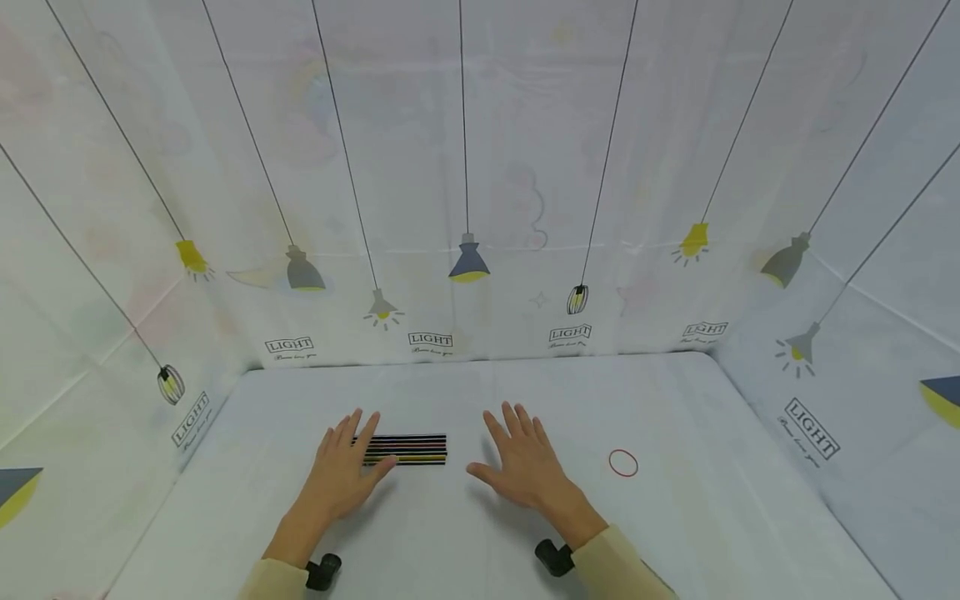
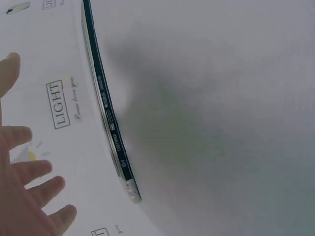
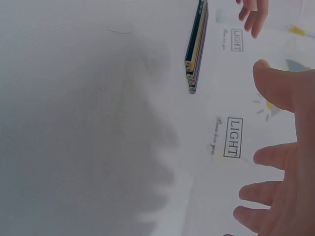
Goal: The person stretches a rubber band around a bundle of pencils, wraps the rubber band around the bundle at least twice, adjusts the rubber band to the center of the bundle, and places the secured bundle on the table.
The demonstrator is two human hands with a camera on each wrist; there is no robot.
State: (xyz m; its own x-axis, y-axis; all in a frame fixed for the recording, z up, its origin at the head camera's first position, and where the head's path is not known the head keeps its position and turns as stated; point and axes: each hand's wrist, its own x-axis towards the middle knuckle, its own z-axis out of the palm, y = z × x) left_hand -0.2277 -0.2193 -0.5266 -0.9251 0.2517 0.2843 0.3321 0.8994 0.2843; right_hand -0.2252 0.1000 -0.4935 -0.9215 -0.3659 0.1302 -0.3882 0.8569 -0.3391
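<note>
The left grip [image 1: 341, 479] is spread wide and holds nothing, its fingers straight and thumb apart, over the left end of a flat row of slim, dark, straight-sided pencils [image 1: 420, 450] with red and yellow stripes showing among them. In the left wrist view it seems to hover clear of them. The right grip [image 1: 528, 467] is just as wide and bare, just beyond the right end of the row. The pencils lie on the white-covered table [image 1: 420, 533], side by side and pointing left to right. The left wrist view shows pale lettering with "HB" on a dark barrel and a whitish end [image 2: 133, 191]. A thin red ring [image 1: 610, 458], perhaps an elastic band, lies well apart from the row, to its right.

The pencils should be light and stiff, with smooth, lacquered-looking barrels likely to slide or roll against each other if squeezed from one side alone. A hard knock might crack a lead, though the barrels look sturdy. The best hold is probably thumb against the near edge and fingers against the far edge at mid-row, or both ends cupped to keep them level. The ring, if elastic, should be soft and stretchy, easily pinched by its rim.
</note>
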